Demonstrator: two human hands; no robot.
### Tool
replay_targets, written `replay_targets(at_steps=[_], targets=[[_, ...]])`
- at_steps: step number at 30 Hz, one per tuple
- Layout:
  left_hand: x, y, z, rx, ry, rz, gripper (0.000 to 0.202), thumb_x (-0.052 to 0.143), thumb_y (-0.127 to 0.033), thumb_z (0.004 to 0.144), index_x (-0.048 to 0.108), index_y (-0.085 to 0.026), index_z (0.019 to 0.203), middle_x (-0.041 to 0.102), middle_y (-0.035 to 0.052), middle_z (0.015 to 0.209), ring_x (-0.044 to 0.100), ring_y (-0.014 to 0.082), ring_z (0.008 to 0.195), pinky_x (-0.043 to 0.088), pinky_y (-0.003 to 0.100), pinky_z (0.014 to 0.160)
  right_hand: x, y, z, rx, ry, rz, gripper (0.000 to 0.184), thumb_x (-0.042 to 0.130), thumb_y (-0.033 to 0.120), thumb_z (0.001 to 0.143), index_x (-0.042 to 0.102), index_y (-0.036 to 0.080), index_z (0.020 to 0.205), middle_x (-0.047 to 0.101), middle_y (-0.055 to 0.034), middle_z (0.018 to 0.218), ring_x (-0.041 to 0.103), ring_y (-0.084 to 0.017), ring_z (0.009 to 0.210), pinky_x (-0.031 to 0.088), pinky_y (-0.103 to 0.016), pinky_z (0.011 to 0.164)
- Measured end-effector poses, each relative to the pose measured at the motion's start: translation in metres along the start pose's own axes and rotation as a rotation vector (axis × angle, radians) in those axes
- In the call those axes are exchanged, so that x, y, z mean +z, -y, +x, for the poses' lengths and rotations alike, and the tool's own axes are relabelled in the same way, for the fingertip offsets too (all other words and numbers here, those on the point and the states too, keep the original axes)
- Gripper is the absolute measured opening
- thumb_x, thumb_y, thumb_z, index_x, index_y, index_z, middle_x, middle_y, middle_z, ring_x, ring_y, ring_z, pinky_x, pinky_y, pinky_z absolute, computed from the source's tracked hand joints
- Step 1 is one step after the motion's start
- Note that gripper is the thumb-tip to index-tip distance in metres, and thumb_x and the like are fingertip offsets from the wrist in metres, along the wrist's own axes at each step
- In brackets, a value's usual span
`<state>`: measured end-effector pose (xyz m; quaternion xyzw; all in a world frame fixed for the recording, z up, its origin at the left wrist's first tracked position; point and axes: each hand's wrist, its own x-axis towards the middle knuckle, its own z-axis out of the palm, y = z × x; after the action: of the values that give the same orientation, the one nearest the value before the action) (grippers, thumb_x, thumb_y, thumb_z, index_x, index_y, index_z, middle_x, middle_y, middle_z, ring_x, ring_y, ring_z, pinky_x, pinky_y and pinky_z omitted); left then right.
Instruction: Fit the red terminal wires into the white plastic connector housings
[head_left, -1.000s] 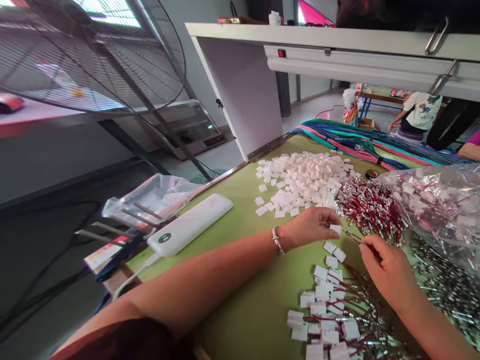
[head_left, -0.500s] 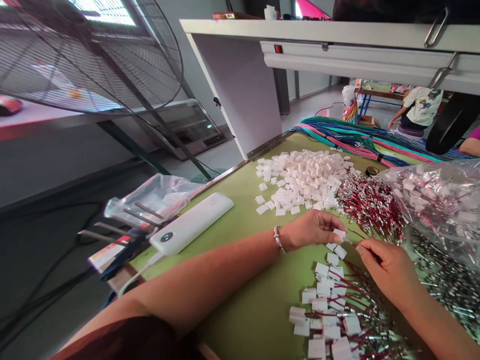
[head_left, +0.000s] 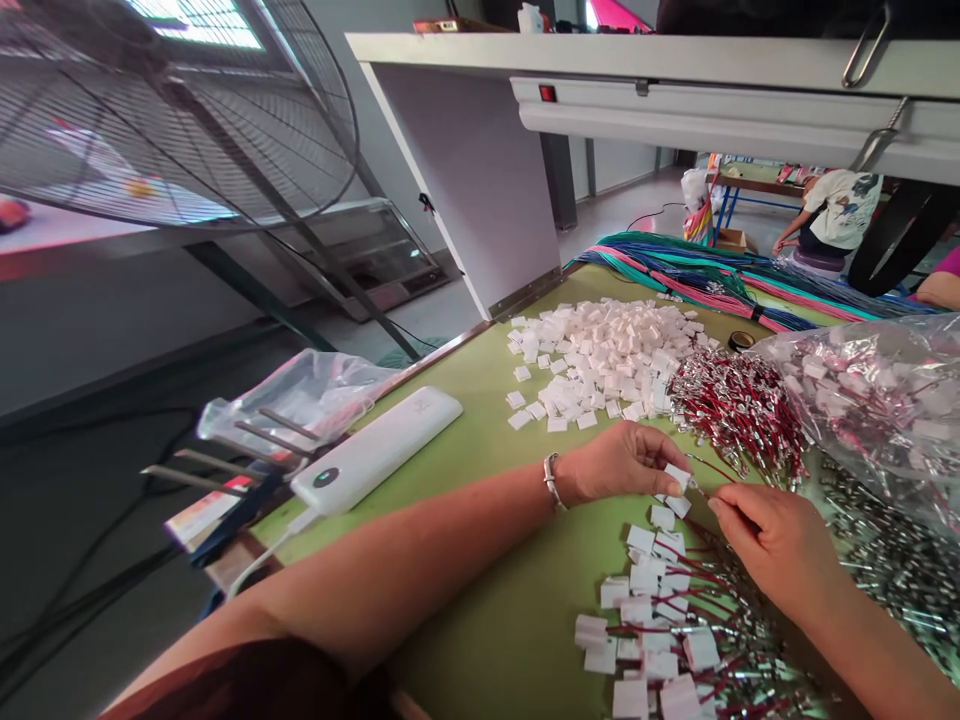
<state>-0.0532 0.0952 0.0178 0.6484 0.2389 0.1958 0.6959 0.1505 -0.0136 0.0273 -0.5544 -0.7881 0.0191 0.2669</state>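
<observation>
My left hand (head_left: 626, 462) pinches a small white connector housing (head_left: 677, 478) between thumb and finger. Close beside it, my right hand (head_left: 772, 530) is closed on a short red wire (head_left: 702, 490), whose end meets the housing's right side; how deep it sits I cannot tell. Below my hands lie several white housings with red wires (head_left: 660, 610) attached, their metal ends to the right. Beyond my left hand spreads a heap of loose white housings (head_left: 600, 350). A pile of red wires with metal terminals (head_left: 739, 410) is just past my right hand.
A clear plastic bag (head_left: 892, 400) of wired housings and a mass of metal-ended pieces (head_left: 892, 550) lie right. Bundled coloured cables (head_left: 675, 270) cross the back near black tape (head_left: 741, 341). Left are a white power bank (head_left: 379, 450) and a fan (head_left: 225, 120). A person (head_left: 840, 215) sits beyond.
My right hand has shifted slightly left, closer to the housing in my left hand. The whole view has slid a little; the piles look the same.
</observation>
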Motion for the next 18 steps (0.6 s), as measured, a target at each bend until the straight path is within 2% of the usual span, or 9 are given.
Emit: replay_targets(at_steps=[5,11,18], targets=[[0.0004,-0.0017,-0.0009,-0.068,0.062,-0.106,0.039,0.086,-0.039,0.057,0.068,-0.013,0.080,0.064,-0.0011,0.062,0.052,0.0055,0.051,0.038,0.017,0.047,-0.0025,-0.0026,0.0021,0.063,0.117,0.087,0.028,0.046,0.028,0.092,0.067,0.022,0.075,0.064,0.0015,0.060,0.056,-0.012,0.053,0.039,-0.024,0.052],[-0.0001,-0.0025,0.0004,-0.076,0.057,-0.157,0.041,0.086,-0.042,0.057,0.067,-0.013,0.081,0.062,-0.0030,0.058,0.049,0.0042,0.045,0.036,0.018,0.044,-0.0046,-0.0031,0.0008,0.068,0.083,0.150,0.029,0.044,0.030,0.092,0.069,0.024,0.079,0.068,0.0004,0.068,0.059,-0.012,0.058,0.042,-0.025,0.055],[-0.0009,-0.0036,-0.0001,-0.080,0.063,-0.108,0.042,0.085,-0.042,0.058,0.067,-0.013,0.082,0.061,-0.0033,0.057,0.049,0.0044,0.046,0.035,0.018,0.044,-0.0045,-0.0029,0.0019,0.108,0.173,0.118,0.026,0.047,0.029,0.090,0.064,0.022,0.072,0.062,0.0034,0.058,0.053,-0.011,0.052,0.036,-0.024,0.052]])
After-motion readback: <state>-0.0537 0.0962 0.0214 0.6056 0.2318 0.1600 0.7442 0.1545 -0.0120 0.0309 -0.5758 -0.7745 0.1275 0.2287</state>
